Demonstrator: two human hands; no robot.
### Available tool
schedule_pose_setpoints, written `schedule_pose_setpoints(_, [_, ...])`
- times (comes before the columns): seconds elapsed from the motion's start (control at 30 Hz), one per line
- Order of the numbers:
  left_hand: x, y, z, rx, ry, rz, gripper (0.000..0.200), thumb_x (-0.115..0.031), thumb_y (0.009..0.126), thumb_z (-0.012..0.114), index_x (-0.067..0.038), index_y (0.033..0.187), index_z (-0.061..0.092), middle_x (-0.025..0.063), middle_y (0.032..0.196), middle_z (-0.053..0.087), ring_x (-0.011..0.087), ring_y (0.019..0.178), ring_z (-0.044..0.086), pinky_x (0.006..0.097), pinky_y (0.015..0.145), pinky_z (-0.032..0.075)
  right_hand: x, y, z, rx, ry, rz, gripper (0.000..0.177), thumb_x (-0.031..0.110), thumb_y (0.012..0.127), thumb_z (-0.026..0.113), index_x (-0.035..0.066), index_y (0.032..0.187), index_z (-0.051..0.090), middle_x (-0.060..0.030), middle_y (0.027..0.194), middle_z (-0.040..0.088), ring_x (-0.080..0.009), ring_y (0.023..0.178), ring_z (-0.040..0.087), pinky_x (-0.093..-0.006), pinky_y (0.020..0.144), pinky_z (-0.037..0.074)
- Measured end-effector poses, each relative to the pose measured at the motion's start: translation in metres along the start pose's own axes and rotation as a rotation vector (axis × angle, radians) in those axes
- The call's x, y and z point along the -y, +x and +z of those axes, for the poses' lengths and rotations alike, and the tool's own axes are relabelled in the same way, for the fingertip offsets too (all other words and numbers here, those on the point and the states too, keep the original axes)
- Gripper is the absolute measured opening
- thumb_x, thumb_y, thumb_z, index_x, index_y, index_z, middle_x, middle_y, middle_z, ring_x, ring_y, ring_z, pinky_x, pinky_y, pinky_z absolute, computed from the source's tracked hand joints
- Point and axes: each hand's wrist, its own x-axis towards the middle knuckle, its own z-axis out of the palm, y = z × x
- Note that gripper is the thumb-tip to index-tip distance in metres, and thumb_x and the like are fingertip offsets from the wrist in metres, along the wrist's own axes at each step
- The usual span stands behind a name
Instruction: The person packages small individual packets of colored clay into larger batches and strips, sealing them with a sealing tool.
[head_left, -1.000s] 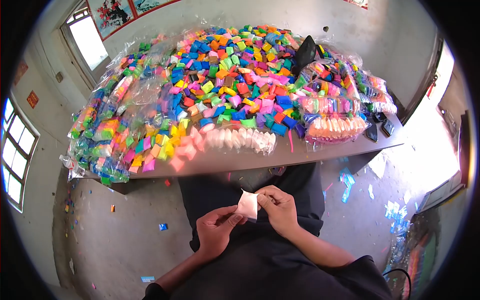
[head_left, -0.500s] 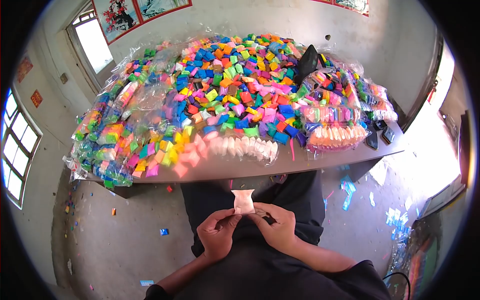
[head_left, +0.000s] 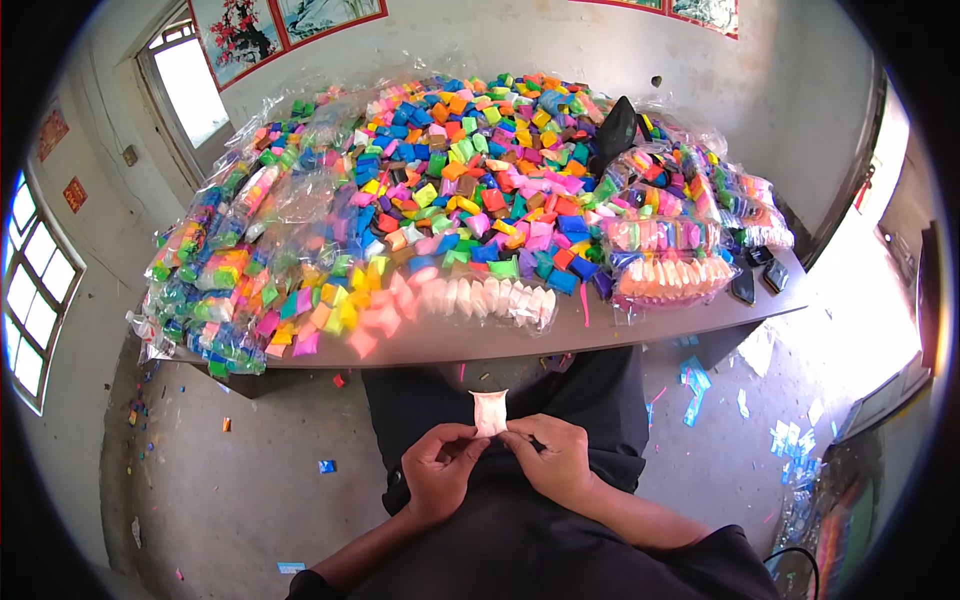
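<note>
A small pale-pink packet (head_left: 490, 410) with crimped ends stands upright over my lap, in front of the table edge. My left hand (head_left: 440, 468) pinches its lower left corner between thumb and fingers. On the other side, my right hand (head_left: 552, 460) grips the lower right corner the same way. Beyond my hands, a row of white and pale-pink packets (head_left: 485, 300) lies in clear plastic near the table's front edge. What the packet contains cannot be made out.
A big heap of colourful small packets (head_left: 470, 190) covers the table (head_left: 450, 350), with filled clear bags (head_left: 670, 270) at both sides. A black pointed object (head_left: 615, 130) stands in the heap at right. Blue wrapper scraps (head_left: 695, 385) and a blue packet (head_left: 327, 466) lie on the floor.
The packet has shifted slightly right and down and looks narrower, its top edge turned a little. Both hands still pinch its lower corners; my left hand has moved slightly right.
</note>
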Motion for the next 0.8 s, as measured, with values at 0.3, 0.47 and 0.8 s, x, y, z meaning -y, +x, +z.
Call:
schedule_pose_setpoints(0.3, [0.016, 0.009, -0.020, 0.120, 0.086, 0.100, 0.014, 0.006, 0.087, 0.080, 0.002, 0.096, 0.070, 0.0073, 0.091, 0.070, 0.0090, 0.083, 0.065, 0.0249, 0.078, 0.054, -0.011, -0.003, -0.005, 0.151, -0.076, -0.107, 0.009, 0.009, 0.089, 0.077, 0.002, 0.090, 0.071, -0.0142, 0.079, 0.068, -0.0327, 0.071, 0.069, -0.0383, 0.063, 0.054])
schedule_pose_setpoints(0.47, [0.008, 0.019, -0.043, 0.167, 0.024, -0.096, 0.010, 0.004, 0.090, 0.077, 0.003, 0.096, 0.070, 0.0056, 0.088, 0.070, 0.0108, 0.087, 0.068, 0.0257, 0.080, 0.056, -0.015, -0.006, -0.013, 0.161, 0.067, -0.020, 0.009, 0.007, 0.092, 0.074, 0.001, 0.088, 0.070, -0.0121, 0.080, 0.070, -0.0257, 0.070, 0.070, -0.0355, 0.064, 0.054])
schedule_pose_setpoints(0.8, [-0.011, 0.051, -0.059, 0.779, -0.281, -0.365, 0.011, -0.007, 0.096, 0.074, 0.001, 0.099, 0.067, 0.0028, 0.100, 0.065, 0.0093, 0.091, 0.061, 0.0250, 0.086, 0.049, 0.011, 0.044, -0.036, 0.675, 0.158, -0.174, 0.058, 0.012, 0.082, 0.085, 0.000, 0.133, 0.062, -0.0156, 0.127, 0.065, -0.0349, 0.115, 0.065, -0.0408, 0.100, 0.052])
